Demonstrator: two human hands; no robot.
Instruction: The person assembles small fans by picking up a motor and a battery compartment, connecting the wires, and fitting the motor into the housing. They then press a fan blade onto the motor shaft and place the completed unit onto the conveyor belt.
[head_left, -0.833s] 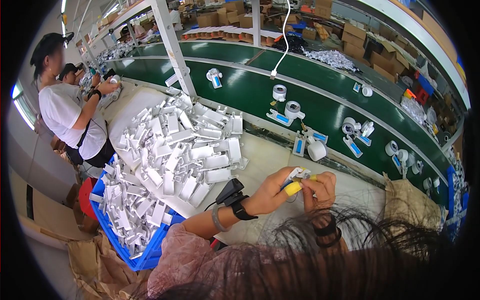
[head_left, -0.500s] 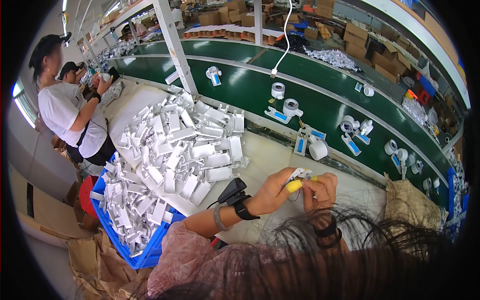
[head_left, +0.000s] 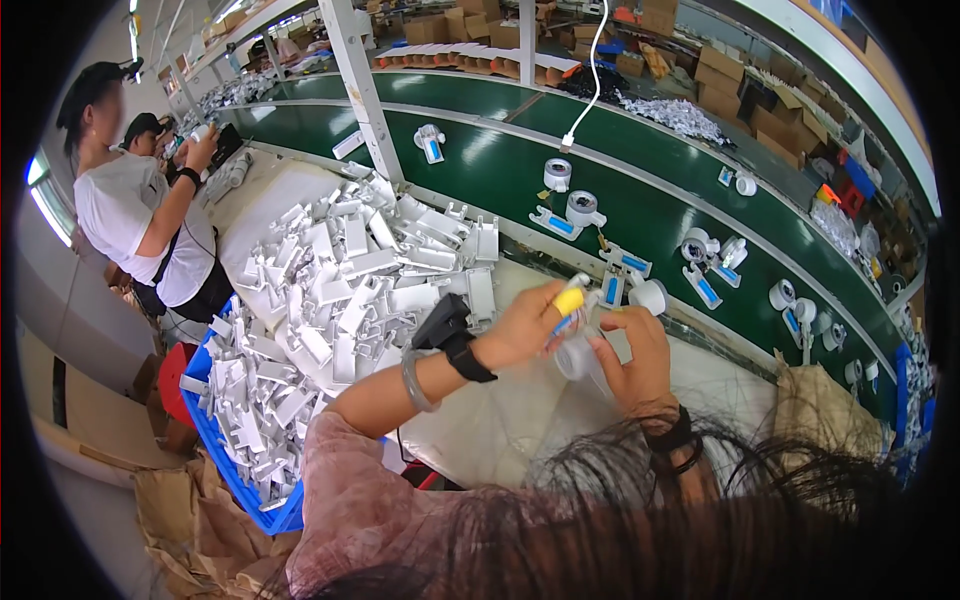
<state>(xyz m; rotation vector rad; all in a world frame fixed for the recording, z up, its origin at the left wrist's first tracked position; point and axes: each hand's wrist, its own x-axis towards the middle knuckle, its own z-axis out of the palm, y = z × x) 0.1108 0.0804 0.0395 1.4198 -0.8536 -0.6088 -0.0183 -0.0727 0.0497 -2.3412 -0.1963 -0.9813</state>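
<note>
My left hand (head_left: 525, 330) is closed around a white plastic assembly and holds it above the table. The piece has a blue strip and a round white cup (head_left: 574, 357), blurred by motion. A yellow cover (head_left: 569, 301) wraps one of my left fingertips. Just to the right of the cup, my right hand (head_left: 642, 360) has its thumb and forefinger apart, the thumb close to the cup; whether it touches is unclear. To the left of my left hand, a large heap of white plastic housings (head_left: 355, 265) covers the tabletop.
A blue crate (head_left: 213, 430) full of white parts stands at the table's left side. Beyond the table runs a green conveyor (head_left: 470, 150) carrying several finished-looking white units (head_left: 583, 208). A white cable (head_left: 597, 70) hangs over it. Another person (head_left: 150, 200) stands at the far left.
My left hand has moved up and left, and the assembly in it has turned so its blue strip and round cup show. My right hand's fingers have spread away from the pinch.
</note>
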